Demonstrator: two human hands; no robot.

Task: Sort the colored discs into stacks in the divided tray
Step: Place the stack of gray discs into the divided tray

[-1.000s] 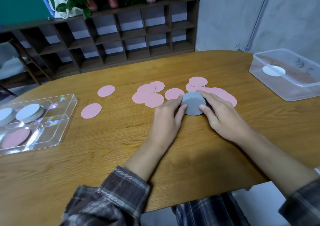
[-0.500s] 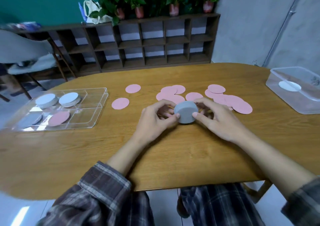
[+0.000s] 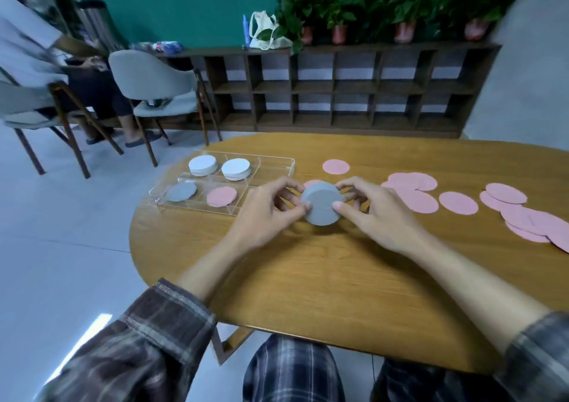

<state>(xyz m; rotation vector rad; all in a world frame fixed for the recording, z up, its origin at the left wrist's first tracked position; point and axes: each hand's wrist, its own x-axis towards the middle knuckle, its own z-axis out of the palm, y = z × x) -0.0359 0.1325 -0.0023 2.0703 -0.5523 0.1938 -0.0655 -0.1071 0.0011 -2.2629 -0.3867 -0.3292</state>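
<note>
A thick stack of grey discs (image 3: 321,203) is held between both hands over the wooden table (image 3: 308,278). My left hand (image 3: 264,214) grips its left side and my right hand (image 3: 375,214) grips its right side. Just left of the stack stands the clear divided tray (image 3: 274,163). It holds two white stacks (image 3: 202,165) (image 3: 236,169) at the back, and grey discs (image 3: 181,191) and pink discs (image 3: 221,196) in front. Several loose pink discs (image 3: 458,203) lie on the table to the right.
A single pink disc (image 3: 336,166) lies behind the hands. Beyond the table's left end are grey chairs (image 3: 154,84) and a seated person (image 3: 92,100). A dark shelf unit (image 3: 338,90) with potted plants lines the back wall.
Both hands have carried the grey stack leftward, from among the pink discs to right beside the tray. The view has swung left, so the clear box at the right is out of frame.
</note>
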